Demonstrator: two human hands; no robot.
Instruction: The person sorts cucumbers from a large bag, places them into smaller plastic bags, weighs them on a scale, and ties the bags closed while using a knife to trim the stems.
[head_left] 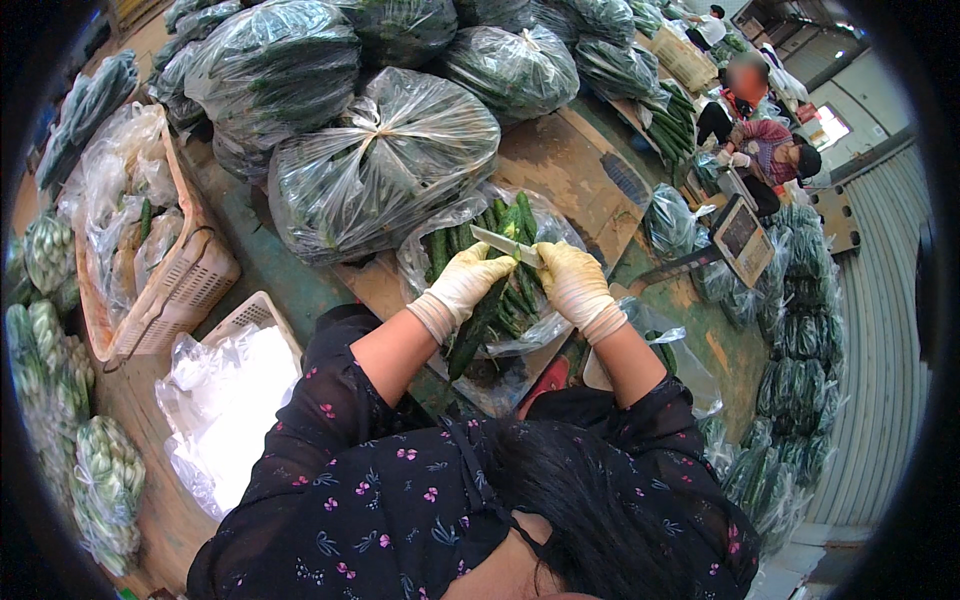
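Both my hands wear pale, yellow-stained work gloves and meet above an open clear plastic bag [412, 262] of cucumbers [519, 296]. My right hand [576, 284] is closed around a knife [497, 242], its flat blade pointing left across the fronts of my fingers. In my left hand [468, 286] is a long dark green cucumber [468, 343], its lower end hanging toward my lap. The cucumber's upper end lies close to the blade; whether the two touch I cannot tell. Part of the knife's handle is hidden in my right glove.
Large tied bags of cucumbers [385, 165] crowd the far side. Crates stand at left, one peach-coloured [190, 250], another white [262, 308] with plastic bags. A scale [742, 240] stands at right beside stacked bagged cucumbers [800, 330]. Co-workers [765, 150] are at the far right.
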